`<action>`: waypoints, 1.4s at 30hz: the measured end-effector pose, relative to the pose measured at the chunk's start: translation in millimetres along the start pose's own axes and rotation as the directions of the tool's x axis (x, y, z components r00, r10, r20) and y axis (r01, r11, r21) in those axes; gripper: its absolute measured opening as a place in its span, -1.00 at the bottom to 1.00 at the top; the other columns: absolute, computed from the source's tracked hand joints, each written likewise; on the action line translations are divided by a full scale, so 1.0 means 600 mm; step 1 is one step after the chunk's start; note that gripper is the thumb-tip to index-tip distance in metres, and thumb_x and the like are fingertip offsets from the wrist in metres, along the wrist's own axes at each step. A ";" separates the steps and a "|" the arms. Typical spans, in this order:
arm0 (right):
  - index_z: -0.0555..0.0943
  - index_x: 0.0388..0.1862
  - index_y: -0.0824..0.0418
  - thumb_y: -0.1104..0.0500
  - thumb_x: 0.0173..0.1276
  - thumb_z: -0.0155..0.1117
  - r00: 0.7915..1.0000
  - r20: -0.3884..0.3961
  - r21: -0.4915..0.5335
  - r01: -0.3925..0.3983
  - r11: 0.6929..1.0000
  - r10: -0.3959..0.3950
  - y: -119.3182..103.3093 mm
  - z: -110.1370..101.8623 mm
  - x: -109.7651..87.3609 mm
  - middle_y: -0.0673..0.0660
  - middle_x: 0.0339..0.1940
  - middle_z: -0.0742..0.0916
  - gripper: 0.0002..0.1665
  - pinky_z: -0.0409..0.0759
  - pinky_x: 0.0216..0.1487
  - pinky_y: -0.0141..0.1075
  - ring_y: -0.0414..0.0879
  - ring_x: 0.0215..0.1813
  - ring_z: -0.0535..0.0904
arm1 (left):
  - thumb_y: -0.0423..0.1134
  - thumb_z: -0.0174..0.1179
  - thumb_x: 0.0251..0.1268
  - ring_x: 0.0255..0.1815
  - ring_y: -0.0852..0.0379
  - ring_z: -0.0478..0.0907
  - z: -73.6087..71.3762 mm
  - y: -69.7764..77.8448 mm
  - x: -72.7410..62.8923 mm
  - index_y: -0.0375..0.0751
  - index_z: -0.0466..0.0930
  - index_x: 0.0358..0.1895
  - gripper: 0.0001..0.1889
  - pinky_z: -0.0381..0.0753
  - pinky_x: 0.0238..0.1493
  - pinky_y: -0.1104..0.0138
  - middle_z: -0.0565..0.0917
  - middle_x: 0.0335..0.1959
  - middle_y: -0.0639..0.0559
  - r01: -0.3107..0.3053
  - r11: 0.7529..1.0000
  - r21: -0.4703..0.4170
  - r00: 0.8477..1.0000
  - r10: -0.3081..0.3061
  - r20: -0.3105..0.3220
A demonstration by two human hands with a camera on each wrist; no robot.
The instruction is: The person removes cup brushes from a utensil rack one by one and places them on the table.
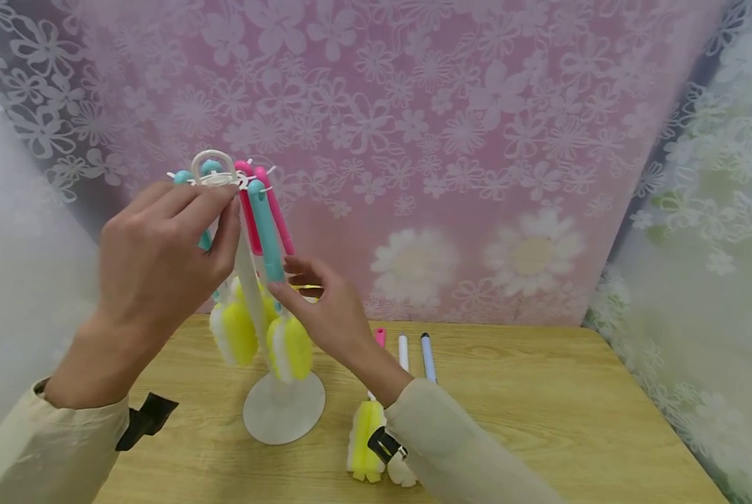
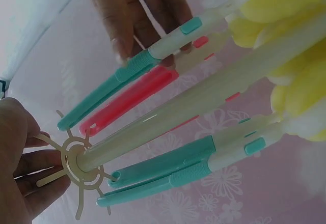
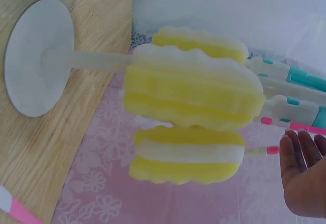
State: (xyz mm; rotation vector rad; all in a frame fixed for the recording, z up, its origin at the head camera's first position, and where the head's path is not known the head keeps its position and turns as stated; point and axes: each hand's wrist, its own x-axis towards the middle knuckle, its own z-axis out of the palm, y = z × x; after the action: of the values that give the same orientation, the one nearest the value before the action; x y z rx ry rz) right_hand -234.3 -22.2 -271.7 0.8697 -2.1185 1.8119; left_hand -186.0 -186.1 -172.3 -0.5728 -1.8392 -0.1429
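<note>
From my seat at the monitors, I watch the left hand (image 1: 162, 238) up at the crown of the white stand (image 1: 248, 280), its grip pinched on the pronged hub (image 2: 86, 173). The right hand (image 1: 335, 315) has its grip closed on a teal brush (image 1: 265, 231): thumb and fingers lie around the lower handle (my right-wrist feed barely catches those fingers). That brush hangs by its handle's end from one of the hub's prongs, just beside the pink handles (image 1: 279, 210), with two more teal handles (image 2: 163, 165) across the pole. Yellow-and-white sponge heads (image 3: 193, 91) dangle around the pole, above the round base (image 1: 288, 423) standing on the wooden table (image 1: 527, 406). To the right of the base lies another sponge brush (image 1: 366, 437), partly hidden by the right forearm. Near it I make out white (image 1: 403, 350) and pale blue (image 1: 428, 357) handles. Flowered cloth (image 1: 477, 140) hangs behind everything.
</note>
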 end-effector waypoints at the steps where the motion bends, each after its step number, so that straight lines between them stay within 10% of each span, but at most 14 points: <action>1: 0.56 0.13 0.14 0.00 0.27 0.33 1.000 -0.013 -0.006 0.012 1.000 -0.012 -0.002 0.001 0.003 -0.11 -0.06 0.65 -0.52 0.55 0.01 -0.35 -0.22 -0.07 0.58 | -0.27 0.05 0.31 -0.41 -0.16 0.54 0.002 0.001 0.001 -0.36 0.69 -0.24 -0.74 0.54 -0.44 0.08 0.70 -0.37 -0.19 -0.010 1.000 -0.003 1.000 0.010 -0.002; 19: 0.63 0.01 0.20 0.09 0.25 0.37 0.989 -0.131 -0.001 0.064 0.998 -0.064 -0.009 -0.031 0.010 -0.01 -0.24 0.71 -0.63 0.60 -0.11 -0.31 -0.18 -0.23 0.62 | -0.30 0.10 0.29 -0.37 -0.14 0.61 0.018 0.009 0.006 -0.42 0.69 -0.30 -0.77 0.60 -0.37 0.08 0.70 -0.34 -0.19 -0.023 0.998 -0.058 0.999 0.025 0.040; 31: 0.66 -0.07 0.23 0.10 0.24 0.37 0.971 -0.217 -0.133 0.069 0.989 -0.097 0.013 -0.150 -0.002 0.06 -0.31 0.73 -0.68 0.62 -0.17 -0.25 -0.13 -0.25 0.65 | -0.21 -0.01 0.35 -0.45 -0.14 0.56 0.013 0.001 -0.011 -0.40 0.67 -0.39 -0.66 0.52 -0.45 0.06 0.68 -0.41 -0.17 0.053 0.997 -0.054 0.996 -0.057 -0.065; 42: 0.60 0.08 0.28 -0.13 0.27 0.29 0.899 -0.349 -0.279 -0.369 0.887 0.264 0.117 -0.339 -0.068 0.21 -0.16 0.70 -0.41 0.64 -0.18 -0.32 -0.19 -0.26 0.66 | -0.17 -0.03 0.36 -0.41 -0.18 0.57 0.018 -0.003 -0.009 -0.40 0.67 -0.37 -0.62 0.54 -0.41 0.01 0.67 -0.42 -0.19 0.071 0.996 -0.045 0.992 -0.075 -0.101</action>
State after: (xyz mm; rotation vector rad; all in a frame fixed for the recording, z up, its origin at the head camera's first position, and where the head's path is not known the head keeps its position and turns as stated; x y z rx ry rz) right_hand -283.2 188.6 -307.4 0.1480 -2.3633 1.5125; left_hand -195.0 -185.6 -180.9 -0.5175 -1.7614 -0.2553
